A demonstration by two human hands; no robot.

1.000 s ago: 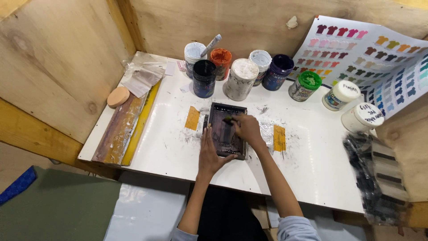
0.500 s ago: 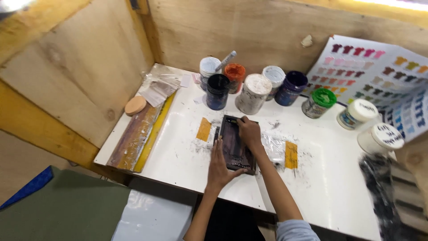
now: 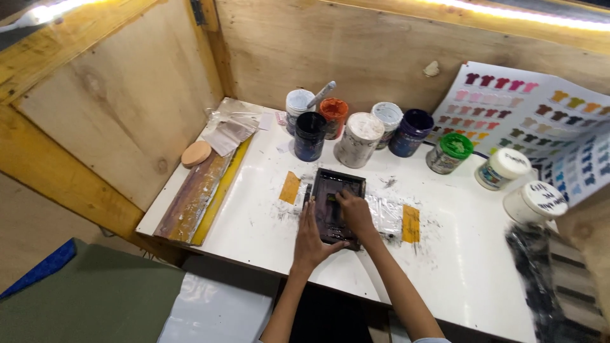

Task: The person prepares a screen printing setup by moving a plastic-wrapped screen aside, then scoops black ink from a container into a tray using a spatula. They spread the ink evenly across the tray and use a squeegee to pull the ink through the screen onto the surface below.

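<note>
Left wall: a plywood panel [image 3: 114, 121] closes off the bench on that side, angled in toward the back corner.
Left edge of the table: a long paint-smeared board [image 3: 194, 197] lies along the edge of the white table [image 3: 470, 267], with a round tan disc [image 3: 196, 153] at its far end and crumpled plastic sheet [image 3: 232, 130] just beyond.
Left hand: the left hand [image 3: 309, 236] lies flat with fingers together and stretched forward, pressed against the left side of the small dark frame [image 3: 337, 206]; it grips nothing.
Frame: it sits near the middle of the table, close to the front edge, between two yellow tape strips [image 3: 290, 187].
Right hand: the right hand [image 3: 353, 213] rests on top of the frame, fingers curled down onto its inside surface; whether they pinch something small there, I cannot tell.
Back row: open and lidded paint jars [image 3: 359, 138] stand in a line against the rear wall, well apart from both hands.
Right side: a colour chart [image 3: 540, 121] leans on the wall, and two white-lidded jars [image 3: 537, 201] stand below it.
Open room: bare tabletop lies to the right of the frame, between it and a blurred dark object [image 3: 540, 273] at the far right edge.
</note>
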